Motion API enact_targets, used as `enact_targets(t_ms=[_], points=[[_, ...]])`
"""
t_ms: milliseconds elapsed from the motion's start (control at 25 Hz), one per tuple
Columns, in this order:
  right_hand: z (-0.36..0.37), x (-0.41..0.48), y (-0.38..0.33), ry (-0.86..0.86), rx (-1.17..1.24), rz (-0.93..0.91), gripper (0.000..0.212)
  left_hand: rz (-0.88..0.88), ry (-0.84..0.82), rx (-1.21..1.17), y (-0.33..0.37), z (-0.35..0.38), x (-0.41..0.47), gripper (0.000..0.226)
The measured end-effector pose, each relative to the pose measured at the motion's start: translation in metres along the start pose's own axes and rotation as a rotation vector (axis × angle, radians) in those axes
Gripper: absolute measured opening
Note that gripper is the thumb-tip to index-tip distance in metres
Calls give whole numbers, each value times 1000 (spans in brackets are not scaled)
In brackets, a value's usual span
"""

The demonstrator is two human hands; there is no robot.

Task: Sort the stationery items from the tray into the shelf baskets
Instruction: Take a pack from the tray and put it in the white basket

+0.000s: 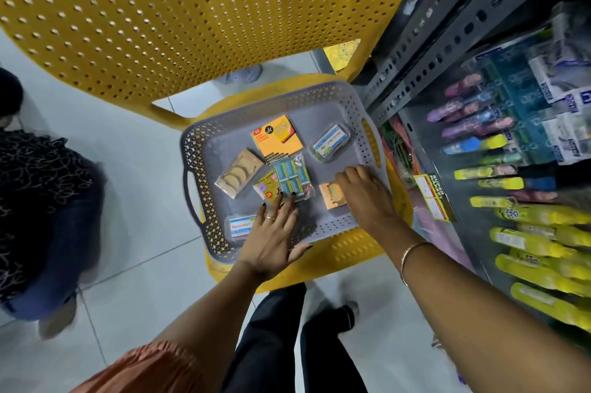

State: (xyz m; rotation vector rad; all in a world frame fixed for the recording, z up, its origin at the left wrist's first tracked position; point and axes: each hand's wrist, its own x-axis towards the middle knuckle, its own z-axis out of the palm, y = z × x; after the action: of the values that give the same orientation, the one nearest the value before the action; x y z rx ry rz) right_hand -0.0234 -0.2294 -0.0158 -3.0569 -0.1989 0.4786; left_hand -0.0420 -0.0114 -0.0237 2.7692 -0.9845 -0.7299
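A grey perforated tray (pixel 323 98) rests on the seat of a yellow chair. Inside lie an orange sticky-note pad (pixel 277 135), a clear box with a blue-white label (pixel 331 137), a tan packet (pixel 240 172), a bag of small teal boxes (pixel 290 175), a small yellow pack (pixel 267 187), an orange-tan pack (pixel 331 196) and a labelled clear box (pixel 240 226). My left hand (pixel 273 236) is spread flat over the tray's near side, fingertips touching the teal bag. My right hand (pixel 364 191) lies palm down beside the orange-tan pack, fingers on the tray floor.
The yellow chair back (pixel 179 15) rises behind the tray. A grey metal shelf (pixel 447 41) stands to the right, stocked with highlighters and pens (pixel 499 172) and white packets (pixel 566 98). Another person (pixel 41 200) stands at the left on the tiled floor.
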Motion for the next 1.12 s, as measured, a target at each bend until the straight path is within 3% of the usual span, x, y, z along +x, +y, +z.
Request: enact_targets(t_ms=[400,600,840,1120], points=[[-12,-2,3,-28,146,34,48,-18,6,-49,0,-1,0,88],[-57,-5,6,53,173,53,49,-36,37,-51,1,-18,-9,91],[-181,-14,13,179,272,106,47,13,190,13,4,-104,-2,87],[-368,-65,30,598,252,154,49,298,524,95,58,-274,49,82]])
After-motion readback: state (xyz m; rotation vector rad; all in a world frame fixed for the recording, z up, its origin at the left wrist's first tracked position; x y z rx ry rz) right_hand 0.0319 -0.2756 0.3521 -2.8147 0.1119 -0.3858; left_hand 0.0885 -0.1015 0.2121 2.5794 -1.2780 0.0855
